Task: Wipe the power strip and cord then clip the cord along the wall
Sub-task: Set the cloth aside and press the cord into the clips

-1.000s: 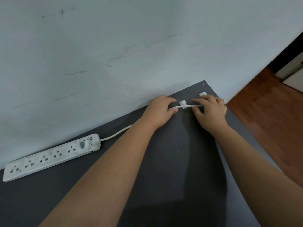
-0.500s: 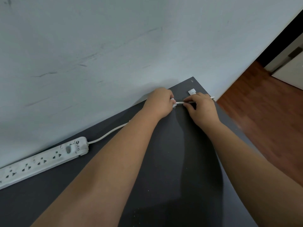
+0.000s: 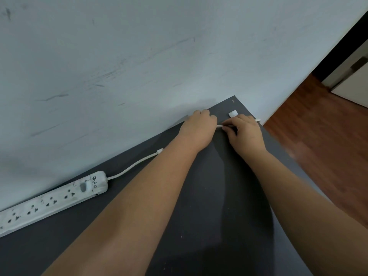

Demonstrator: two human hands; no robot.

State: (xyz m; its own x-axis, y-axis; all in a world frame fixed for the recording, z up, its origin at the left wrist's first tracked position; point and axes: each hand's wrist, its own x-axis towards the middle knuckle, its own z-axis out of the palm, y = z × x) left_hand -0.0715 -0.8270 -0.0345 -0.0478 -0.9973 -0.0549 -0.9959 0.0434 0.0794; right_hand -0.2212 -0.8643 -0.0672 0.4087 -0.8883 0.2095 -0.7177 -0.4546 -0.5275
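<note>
Scuffed pale wall [image 3: 139, 56] up top, dark grey bench [image 3: 209, 196] pushed against it. The white power strip [image 3: 53, 200] lies flat at the wall's foot, far left. Its cord [image 3: 131, 167] runs right along the wall to both hands: left hand [image 3: 199, 130] curled over it, right hand [image 3: 246, 132] pinching it. A small white clip [image 3: 233, 113] sits just beyond the right hand.

I can't see the cord [image 3: 131, 167] where it passes under my left hand [image 3: 199, 129] and right hand [image 3: 246, 134]; only a short bit shows between them. Whatever my left hand covers stays hidden. The power strip [image 3: 53, 200] runs off the left edge. Its printed label is too small to read. The floor [image 3: 318, 140] looks blurred.
</note>
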